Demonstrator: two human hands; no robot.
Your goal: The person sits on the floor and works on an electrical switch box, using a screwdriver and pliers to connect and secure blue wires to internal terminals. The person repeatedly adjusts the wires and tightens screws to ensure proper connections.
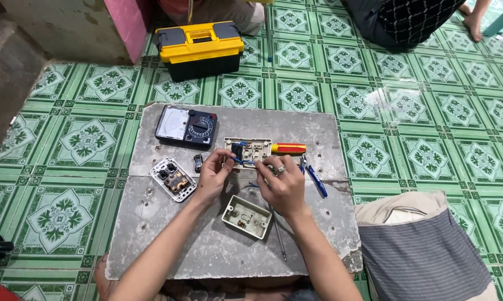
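We record both hands meeting at the cream rectangular switch plate with exposed terminals and blue wires point(248, 153), which lies on the grey slab of worn concrete board point(296, 125) set on the green patterned tile floor point(429, 111). Our left hand point(213, 177) has its fingertips pinched at the plate's left edge, where the blue wires run; our right hand point(285, 184), wearing a ring, is curled closed at the plate's lower right, though what it pinches we cannot tell.

- A red-and-yellow-handled screwdriver point(288, 148) lies just right of the plate.
- Blue-handled pliers point(314, 177) lie right of the plate, past the right hand.
- A black analogue multimeter point(185, 126) sits to the upper left of the plate.
- A white socket module point(173, 179) lies left of it.
- A cream plastic back box point(247, 217) lies below the plate.
- A yellow-and-black toolbox point(199, 47) stands well beyond the plate, off the slab.
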